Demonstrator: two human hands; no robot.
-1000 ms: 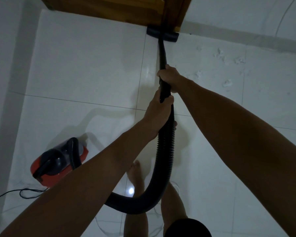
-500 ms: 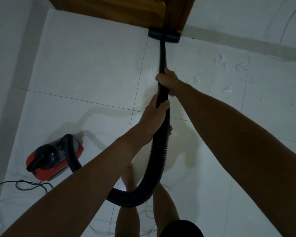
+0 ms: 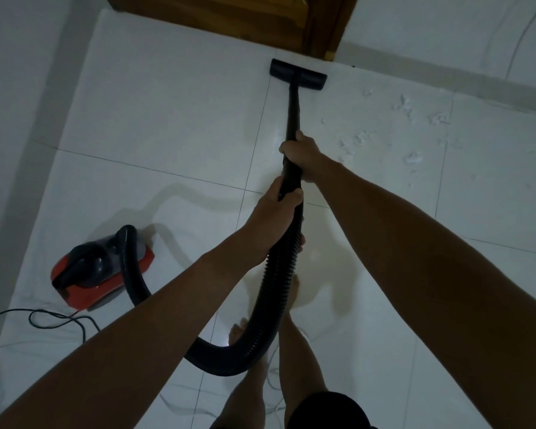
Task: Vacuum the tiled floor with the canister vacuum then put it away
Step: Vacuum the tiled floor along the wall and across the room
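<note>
Two hands are holding the black wand (image 3: pixel 292 113) of the vacuum, one just behind the other. The right hand (image 3: pixel 300 153) is gripping the rigid tube further up, fingers wrapped fully round it, while the left hand (image 3: pixel 274 218) is clasping the spot where the tube joins the ribbed hose (image 3: pixel 279 292), thumb lying over the top. The flat floor head (image 3: pixel 298 74) is sitting on the white tiled floor (image 3: pixel 167 125), near the foot of the wooden door (image 3: pixel 229 20) and its frame but apart from them. To the right of the wand, small white scraps of litter (image 3: pixel 412 119) are lying scattered over the tiles near the wall. The hose is sagging down from the left hand, looping low in front of the person's bare legs (image 3: pixel 294 360) and curving back behind the left forearm to the red and black canister (image 3: pixel 96 270), which is standing on the floor off to the left, well apart from the floor head. A thin black power cord (image 3: pixel 44 317) is trailing in loose loops on the tiles beside the canister, running off the left edge of view.
</note>
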